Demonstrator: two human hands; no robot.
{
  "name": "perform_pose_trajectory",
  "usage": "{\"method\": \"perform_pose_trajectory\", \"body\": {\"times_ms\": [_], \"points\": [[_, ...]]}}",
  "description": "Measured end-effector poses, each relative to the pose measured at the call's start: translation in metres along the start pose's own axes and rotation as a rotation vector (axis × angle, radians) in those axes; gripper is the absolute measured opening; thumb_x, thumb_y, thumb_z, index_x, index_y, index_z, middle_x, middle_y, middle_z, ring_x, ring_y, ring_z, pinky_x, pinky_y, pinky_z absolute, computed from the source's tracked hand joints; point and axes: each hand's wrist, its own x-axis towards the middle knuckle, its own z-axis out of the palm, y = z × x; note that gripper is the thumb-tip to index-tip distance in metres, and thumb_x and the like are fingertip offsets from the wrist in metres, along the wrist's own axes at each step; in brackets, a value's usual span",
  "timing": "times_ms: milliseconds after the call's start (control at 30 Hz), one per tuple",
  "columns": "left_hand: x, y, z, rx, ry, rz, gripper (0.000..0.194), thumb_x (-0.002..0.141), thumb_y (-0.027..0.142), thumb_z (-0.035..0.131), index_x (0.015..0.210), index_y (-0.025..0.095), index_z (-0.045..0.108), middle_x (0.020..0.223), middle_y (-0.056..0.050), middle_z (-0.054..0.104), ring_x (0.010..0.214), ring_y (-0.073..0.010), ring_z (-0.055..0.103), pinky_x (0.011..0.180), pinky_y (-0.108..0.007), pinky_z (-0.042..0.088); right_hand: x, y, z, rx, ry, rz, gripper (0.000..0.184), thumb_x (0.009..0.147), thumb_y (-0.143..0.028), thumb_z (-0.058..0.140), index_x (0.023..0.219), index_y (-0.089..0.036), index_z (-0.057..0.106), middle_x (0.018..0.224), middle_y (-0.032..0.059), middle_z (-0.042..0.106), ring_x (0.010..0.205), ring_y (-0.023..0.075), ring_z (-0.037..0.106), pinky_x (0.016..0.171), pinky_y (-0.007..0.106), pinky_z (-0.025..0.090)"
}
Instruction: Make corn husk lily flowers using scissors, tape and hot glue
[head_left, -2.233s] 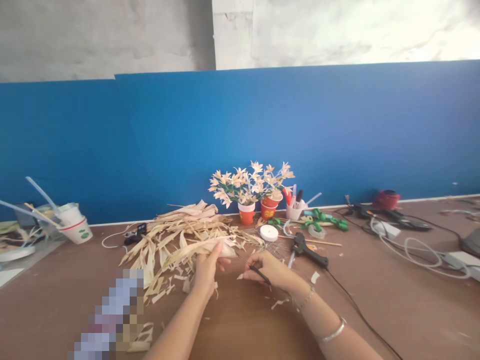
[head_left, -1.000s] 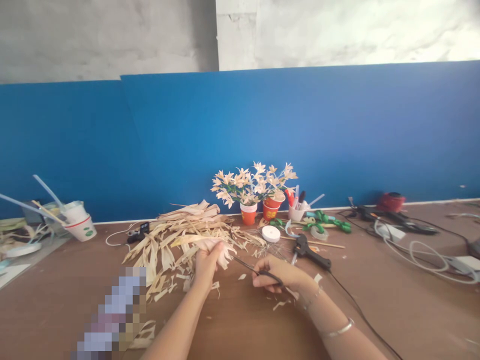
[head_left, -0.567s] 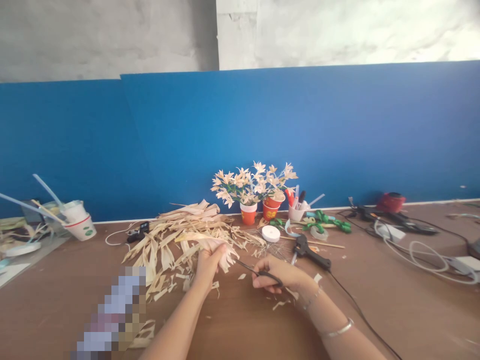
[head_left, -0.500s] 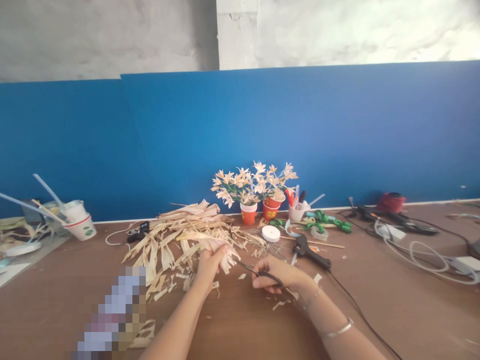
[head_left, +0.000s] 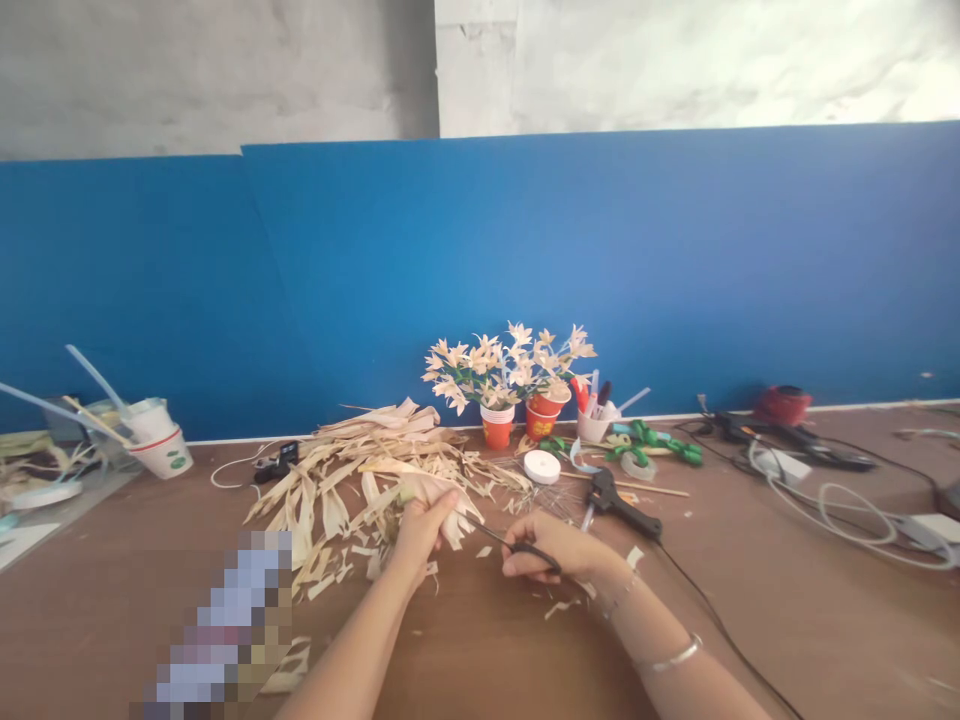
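My left hand pinches a pale corn husk, thumb on top, its cut end poking out to the right. My right hand is closed around the handles of dark scissors. The scissor blades reach left to the husk's edge beside my left thumb; whether they lie around it or against it I cannot tell. Behind my left hand spreads a heap of dry husks. Small cut scraps lie on the table near both hands.
Pale flowers stand in red paper cups at the back. A black glue gun with a trailing cord lies right of my right hand. Farther right are cables and a white adapter. A white cup with straws stands at left.
The scissors and my right hand have shifted very slightly left, bringing the blades farther over the husk's edge. My left hand stays nearly still with the husk.
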Motion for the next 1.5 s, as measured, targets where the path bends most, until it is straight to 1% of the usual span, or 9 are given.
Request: {"method": "perform_pose_trajectory", "body": {"times_ms": [200, 333, 500, 667, 767, 900, 1000, 1200, 1500], "points": [[0.000, -0.001, 0.001, 0.016, 0.040, 0.002, 0.041, 0.059, 0.052, 0.071, 0.053, 0.014, 0.055, 0.037, 0.005, 0.046, 0.029, -0.0041, 0.032, 0.030, -0.016, 0.020, 0.002, 0.003, -0.001, -0.059, 0.028, 0.013, 0.025, 0.065, -0.035, 0.073, 0.074, -0.013, 0.064, 0.040, -0.0077, 0.048, 0.033, 0.0039, 0.037, 0.031, 0.014, 0.025], [0.002, -0.003, -0.001, 0.039, 0.139, 0.019, 0.046, 0.064, 0.054, 0.066, 0.047, 0.015, 0.051, 0.029, 0.005, 0.040, 0.026, -0.0048, 0.031, 0.030, -0.017, 0.017, -0.001, 0.003, -0.002, -0.061, 0.054, 0.065, 0.026, 0.065, -0.036, 0.072, 0.076, -0.014, 0.064, 0.044, -0.0053, 0.054, 0.036, 0.0055, 0.044, 0.034, 0.015, 0.031], [0.005, -0.004, -0.001, -0.021, 0.227, 0.027, 0.046, 0.067, 0.058, 0.062, 0.057, 0.013, 0.058, 0.035, -0.001, 0.054, 0.029, -0.0103, 0.045, 0.030, -0.018, 0.024, 0.006, 0.004, 0.003, 0.108, 0.159, -0.081, 0.032, 0.065, -0.042, 0.071, 0.077, -0.016, 0.057, 0.049, -0.0045, 0.056, 0.040, 0.0077, 0.047, 0.039, 0.017, 0.034], [-0.003, -0.001, 0.010, -0.044, 0.115, 0.029, 0.048, 0.068, 0.060, 0.060, 0.065, 0.011, 0.062, 0.042, -0.003, 0.059, 0.033, -0.0126, 0.052, 0.031, -0.018, 0.028, 0.024, 0.001, 0.025, 0.329, 0.507, -0.251, 0.041, 0.060, -0.037, 0.075, 0.085, -0.019, 0.049, 0.058, -0.0062, 0.055, 0.049, 0.0084, 0.048, 0.045, 0.018, 0.031], [-0.009, 0.002, 0.016, -0.063, 0.008, 0.031, 0.045, 0.068, 0.056, 0.062, 0.069, 0.011, 0.063, 0.047, -0.004, 0.062, 0.037, -0.0122, 0.055, 0.032, -0.017, 0.029, 0.029, -0.001, 0.034, 0.428, 0.543, -0.245, 0.042, 0.057, -0.032, 0.076, 0.085, -0.020, 0.048, 0.056, -0.0079, 0.052, 0.048, 0.0079, 0.043, 0.046, 0.019, 0.031], [-0.015, 0.007, 0.018, -0.087, -0.193, 0.004, 0.032, 0.060, 0.038, 0.072, 0.075, 0.011, 0.067, 0.060, -0.006, 0.068, 0.048, -0.0118, 0.059, 0.039, -0.017, 0.036, 0.027, -0.001, 0.034, 0.480, 0.640, -0.221, 0.037, 0.056, -0.025, 0.074, 0.083, -0.019, 0.049, 0.052, -0.0086, 0.049, 0.046, 0.0073, 0.040, 0.046, 0.019, 0.028], [-0.016, 0.007, 0.017, -0.087, -0.252, -0.009, 0.028, 0.060, 0.034, 0.072, 0.075, 0.010, 0.068, 0.066, -0.008, 0.070, 0.053, -0.0117, 0.060, 0.043, -0.017, 0.038, 0.025, -0.003, 0.032, 0.526, 0.695, -0.248, 0.034, 0.056, -0.023, 0.073, 0.081, -0.019, 0.050, 0.054, -0.0077, 0.051, 0.048, 0.0077, 0.042, 0.047, 0.019, 0.028], [-0.012, 0.004, 0.019, -0.011, -0.183, 0.038, 0.031, 0.066, 0.042, 0.066, 0.067, 0.011, 0.066, 0.052, -0.003, 0.063, 0.040, -0.0086, 0.052, 0.039, -0.017, 0.034, 0.025, -0.010, 0.035, 0.539, 0.704, -0.259, 0.037, 0.052, -0.026, 0.077, 0.079, -0.018, 0.052, 0.055, -0.0067, 0.053, 0.049, 0.0087, 0.043, 0.049, 0.020, 0.030], [-0.011, 0.002, 0.020, 0.112, 0.024, 0.102, 0.034, 0.072, 0.045, 0.059, 0.056, 0.015, 0.061, 0.030, 0.005, 0.042, 0.028, -0.0071, 0.037, 0.035, -0.018, 0.023, 0.032, -0.007, 0.040, 0.495, 0.670, -0.300, 0.042, 0.053, -0.030, 0.077, 0.084, -0.020, 0.051, 0.060, -0.0065, 0.049, 0.048, 0.0073, 0.037, 0.047, 0.020, 0.026]]}}
